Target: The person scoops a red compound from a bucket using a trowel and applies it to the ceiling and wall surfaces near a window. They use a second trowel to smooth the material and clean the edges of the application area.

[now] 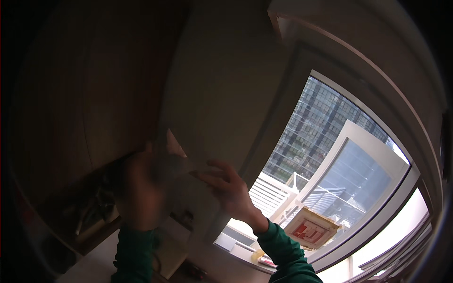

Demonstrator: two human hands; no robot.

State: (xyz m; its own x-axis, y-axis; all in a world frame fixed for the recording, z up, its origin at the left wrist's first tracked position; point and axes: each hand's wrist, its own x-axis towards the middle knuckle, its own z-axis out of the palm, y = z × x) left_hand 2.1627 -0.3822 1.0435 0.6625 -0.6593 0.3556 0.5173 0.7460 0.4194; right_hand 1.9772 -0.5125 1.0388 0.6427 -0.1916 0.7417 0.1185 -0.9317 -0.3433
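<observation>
My left hand (pixel 144 191) is raised in front of me, dim and blurred, its fingers curled around a dark, rounded thing (pixel 171 166) whose kind I cannot make out. A pale pink, pointed piece (pixel 175 144) sticks up at the top of that thing. From the right, my right hand (pixel 230 191) reaches toward it with bent fingers. Its fingertips come together at the dark thing's right edge, where a thin, faint bit seems to be pinched; the gloom hides the details. Both forearms wear green sleeves.
An open window (pixel 358 165) with a white frame lies to the right. A picture with a red print (pixel 311 228) stands by it, above a sill (pixel 245 254) with small items. Dark wooden panels (pixel 89 94) rise at left, over a dim shelf of clutter (pixel 96 207).
</observation>
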